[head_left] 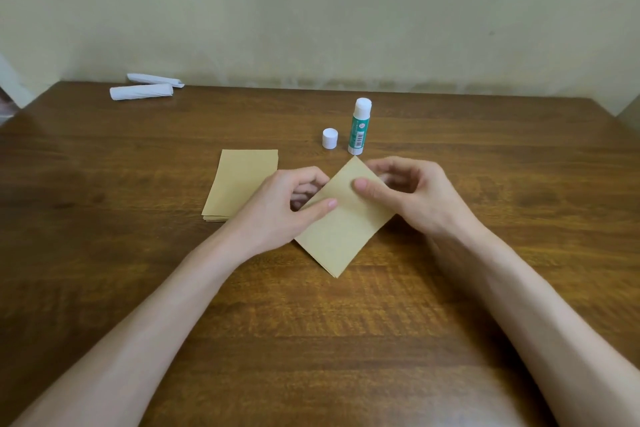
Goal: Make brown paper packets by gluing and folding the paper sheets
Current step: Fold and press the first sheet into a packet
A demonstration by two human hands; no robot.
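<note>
I have one brown paper sheet [341, 225] between my two hands, turned cornerwise so it reads as a diamond: one corner points away from me toward the glue stick [359, 127], and the opposite corner points back at me. My left hand [280, 208] pinches its upper left edge, with the thumb lying flat on top and the fingers curled underneath. My right hand [412, 196] pinches the upper right edge the same way, thumb pressed on the face of the sheet and fingers curled behind it. The two thumbs sit close together near the middle of the sheet. I cannot tell whether the near corner touches the wooden table [138, 201].

Just left of my left hand, partly covered by it, the stack of brown paper sheets [242, 180] lies flat. Beyond the held sheet the glue stick stands upright, and its white cap [329, 138] stands just beside it on the left. Two white paper rolls [142, 92] lie at the far left edge of the table, against the wall.
</note>
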